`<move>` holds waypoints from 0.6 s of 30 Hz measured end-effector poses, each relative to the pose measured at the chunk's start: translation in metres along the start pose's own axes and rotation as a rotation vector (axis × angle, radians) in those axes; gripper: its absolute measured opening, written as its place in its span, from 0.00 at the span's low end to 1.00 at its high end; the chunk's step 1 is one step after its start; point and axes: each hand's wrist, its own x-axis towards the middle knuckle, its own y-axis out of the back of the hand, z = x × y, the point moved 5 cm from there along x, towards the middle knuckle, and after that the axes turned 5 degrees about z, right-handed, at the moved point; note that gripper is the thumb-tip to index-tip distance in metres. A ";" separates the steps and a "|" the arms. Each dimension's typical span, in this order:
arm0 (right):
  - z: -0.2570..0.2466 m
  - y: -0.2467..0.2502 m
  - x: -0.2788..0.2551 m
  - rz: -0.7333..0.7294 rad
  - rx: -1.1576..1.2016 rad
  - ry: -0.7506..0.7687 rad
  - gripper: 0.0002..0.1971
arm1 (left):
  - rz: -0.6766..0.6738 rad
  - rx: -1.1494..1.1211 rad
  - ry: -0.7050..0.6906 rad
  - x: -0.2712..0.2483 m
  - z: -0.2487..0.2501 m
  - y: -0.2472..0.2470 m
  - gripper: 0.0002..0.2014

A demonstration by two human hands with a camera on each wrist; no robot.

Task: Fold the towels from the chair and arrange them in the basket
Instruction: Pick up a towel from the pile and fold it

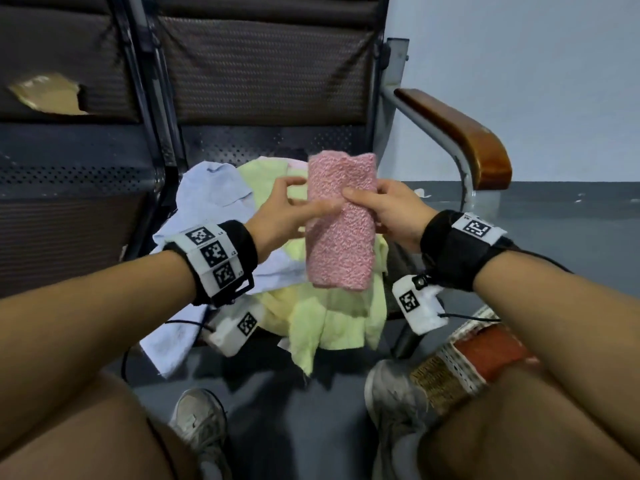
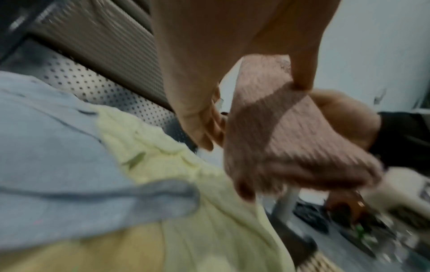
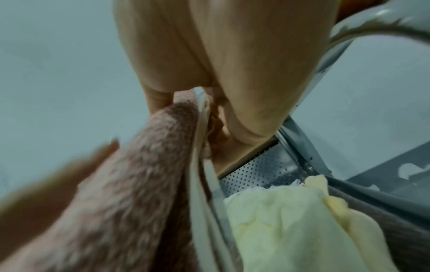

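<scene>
A folded pink towel (image 1: pixel 341 223) hangs upright between both hands above the chair seat. My right hand (image 1: pixel 360 199) grips its right edge, thumb on the front and fingers behind. My left hand (image 1: pixel 306 206) holds the left edge, index finger laid across the front and other fingers behind. The wrist views show the same pink towel (image 2: pixel 274 128) (image 3: pixel 130 184), blurred. Below it a crumpled pale blue towel (image 1: pixel 214 192) and yellow-green towels (image 1: pixel 329 323) lie piled on the seat. A woven basket (image 1: pixel 440 382) with lace trim and red lining stands on the floor at lower right.
The chair's wooden armrest (image 1: pixel 460 133) curves down right of my hands, and its perforated metal back (image 1: pixel 263 143) is behind the pile. A second seat (image 1: pixel 69 209) adjoins on the left. My knees and shoes (image 1: pixel 201 420) fill the foreground floor.
</scene>
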 end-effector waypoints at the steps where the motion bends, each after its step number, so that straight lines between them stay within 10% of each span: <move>1: 0.001 0.006 -0.004 0.015 0.059 -0.029 0.18 | -0.083 0.029 0.055 -0.005 -0.009 -0.010 0.40; 5: 0.007 0.039 -0.023 -0.004 0.115 -0.114 0.13 | -0.222 0.098 0.019 -0.014 -0.018 -0.051 0.23; 18: 0.146 0.298 -0.172 0.510 0.080 -0.425 0.10 | -0.628 0.196 0.217 -0.031 -0.075 -0.347 0.25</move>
